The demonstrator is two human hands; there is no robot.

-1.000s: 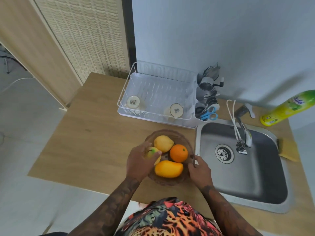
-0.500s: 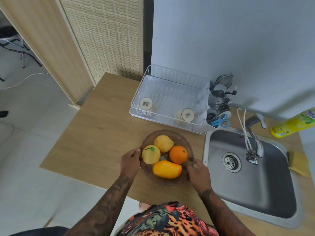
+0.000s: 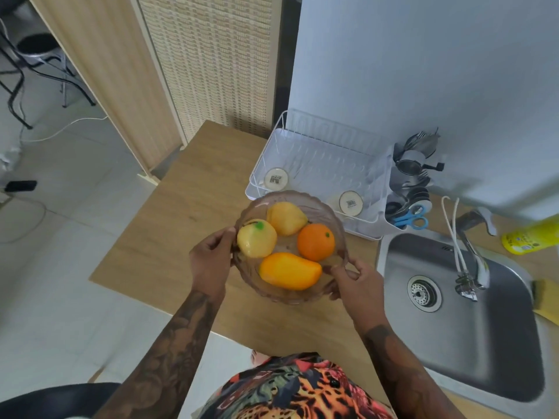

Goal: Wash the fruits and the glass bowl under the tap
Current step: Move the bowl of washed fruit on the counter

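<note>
A ribbed glass bowl (image 3: 320, 207) is held above the wooden counter, left of the sink. Inside lie a yellow apple (image 3: 256, 242), a yellow pear (image 3: 286, 218), an orange (image 3: 316, 241) and a mango (image 3: 289, 271). My left hand (image 3: 210, 261) grips the bowl's left rim. On the right rim, my right hand (image 3: 357, 287) pinches the glass with thumb on top. The tap (image 3: 475, 249) stands over the steel sink (image 3: 484, 343) to the right, with no water running.
A white dish rack (image 3: 320, 155) with two upturned cups sits behind the bowl. A cutlery holder with blue scissors (image 3: 410, 219) stands beside it. A yellow soap bottle (image 3: 532, 234) and a yellow sponge (image 3: 547, 297) lie right of the sink. The counter (image 3: 169, 237) edge is near my body.
My left hand left the apple and took the bowl's left rim. Both hands have lifted the bowl off the counter.
</note>
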